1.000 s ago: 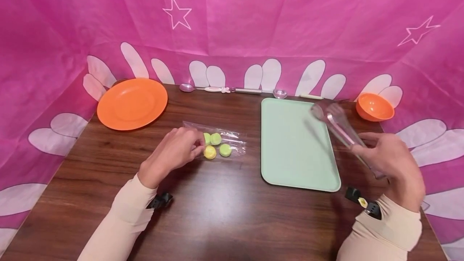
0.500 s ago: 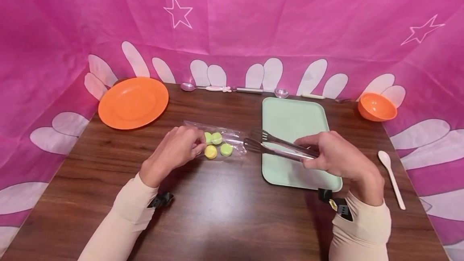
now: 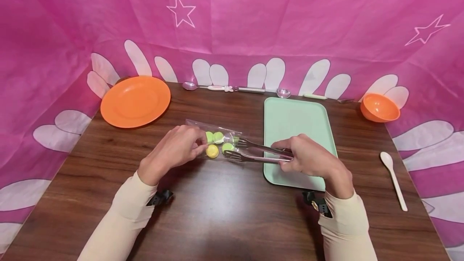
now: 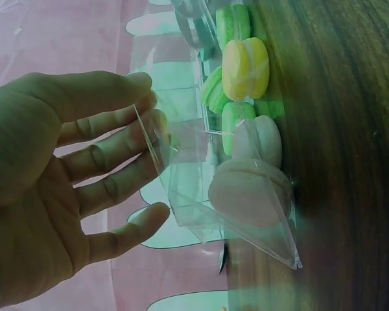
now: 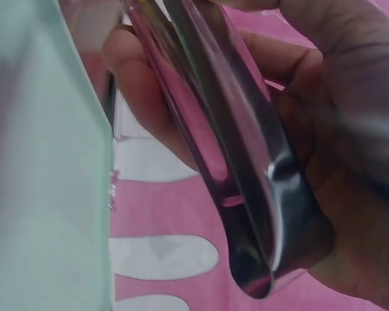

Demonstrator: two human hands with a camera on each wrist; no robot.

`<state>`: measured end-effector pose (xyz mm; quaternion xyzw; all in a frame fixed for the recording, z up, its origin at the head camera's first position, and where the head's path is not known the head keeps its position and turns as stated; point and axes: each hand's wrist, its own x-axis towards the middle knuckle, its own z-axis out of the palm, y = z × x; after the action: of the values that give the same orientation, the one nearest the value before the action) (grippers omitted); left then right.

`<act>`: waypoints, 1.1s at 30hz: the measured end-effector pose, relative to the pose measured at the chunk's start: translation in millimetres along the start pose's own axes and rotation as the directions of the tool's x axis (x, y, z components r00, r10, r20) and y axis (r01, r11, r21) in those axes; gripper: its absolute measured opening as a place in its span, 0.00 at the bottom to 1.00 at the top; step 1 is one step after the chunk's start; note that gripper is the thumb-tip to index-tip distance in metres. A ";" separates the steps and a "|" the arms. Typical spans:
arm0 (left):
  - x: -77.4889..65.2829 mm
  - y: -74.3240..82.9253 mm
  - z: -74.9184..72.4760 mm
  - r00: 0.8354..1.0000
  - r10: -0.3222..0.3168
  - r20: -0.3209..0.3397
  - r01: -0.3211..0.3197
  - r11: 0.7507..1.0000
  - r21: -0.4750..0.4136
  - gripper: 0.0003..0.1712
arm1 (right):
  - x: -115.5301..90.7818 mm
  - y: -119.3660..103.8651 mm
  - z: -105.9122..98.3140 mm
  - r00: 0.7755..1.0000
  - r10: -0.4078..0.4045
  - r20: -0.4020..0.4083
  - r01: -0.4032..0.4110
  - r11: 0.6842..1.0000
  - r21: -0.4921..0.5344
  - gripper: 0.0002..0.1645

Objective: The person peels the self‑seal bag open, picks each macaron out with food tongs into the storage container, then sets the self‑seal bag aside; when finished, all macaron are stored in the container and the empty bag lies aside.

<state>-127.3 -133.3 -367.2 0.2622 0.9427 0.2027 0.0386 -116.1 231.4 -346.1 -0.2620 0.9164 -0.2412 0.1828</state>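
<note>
My left hand (image 3: 179, 144) pinches the edge of a clear plastic bag (image 4: 188, 188) between thumb and fingers. Green macarons (image 3: 218, 137) and a yellow macaron (image 3: 212, 151) show in the bag. The left wrist view also shows pale brownish macarons (image 4: 249, 194) near its lower end, covered by the hand in the head view. With my right hand (image 3: 311, 158) I grip metal tongs (image 3: 255, 158) by their arms. Their spread tips stand at the bag's right end, on either side of the rightmost green macaron (image 3: 227, 147); whether they touch it I cannot tell.
A pale green tray (image 3: 297, 120) lies under the right hand and tongs. An orange plate (image 3: 135, 102) stands at back left, an orange bowl (image 3: 380, 108) at back right. Several utensils line the back edge, among them a ladle (image 3: 283, 93). A white spoon (image 3: 393, 180) lies at right.
My right hand has carried the tongs leftward from beyond the tray's right side to the bag, uncovering the white spoon. The left hand keeps its hold on the bag.
</note>
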 end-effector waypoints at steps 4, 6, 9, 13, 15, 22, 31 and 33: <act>-0.7 -0.4 -0.7 1.000 -0.007 -0.018 0.006 1.000 -0.019 0.05 | 6.3 -0.5 4.6 1.000 -0.020 -0.013 0.020 1.000 -0.006 0.20; -0.8 -0.9 -0.5 0.999 -0.005 -0.033 0.005 1.000 -0.019 0.06 | 7.2 -0.1 5.4 0.999 -0.027 -0.027 0.027 1.000 -0.015 0.20; -0.8 -1.5 -0.3 0.999 -0.001 -0.053 0.000 1.000 -0.007 0.08 | 7.2 0.3 5.7 0.998 -0.034 -0.053 0.032 0.999 -0.024 0.20; -0.8 -2.2 -0.1 0.998 -0.008 -0.061 0.008 1.000 -0.001 0.08 | 3.2 2.0 1.7 0.995 -0.032 -0.093 0.029 0.999 -0.033 0.20; -1.0 -2.2 -0.2 0.998 -0.017 -0.065 0.017 1.000 0.005 0.07 | -1.9 5.1 -3.0 0.992 -0.027 -0.122 0.022 0.999 -0.043 0.20; -1.5 0.5 0.6 0.997 -0.026 -0.068 0.029 0.999 0.033 0.06 | -25.3 30.6 -21.7 0.953 0.065 -0.295 -0.088 0.994 -0.063 0.22; -0.6 3.4 1.9 0.999 -0.037 -0.032 0.038 0.999 0.020 0.05 | -11.8 64.3 -11.4 0.781 0.277 -0.559 -0.350 0.936 -0.025 0.22; -0.2 4.1 2.3 0.999 -0.037 -0.023 0.038 0.999 0.014 0.05 | -7.5 66.8 -7.3 0.752 0.319 -0.576 -0.391 0.920 -0.001 0.22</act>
<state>-124.8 -129.4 -367.6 0.2424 0.9493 0.1982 0.0299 -139.7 288.0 -374.5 -0.0103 0.9746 -0.2123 -0.0706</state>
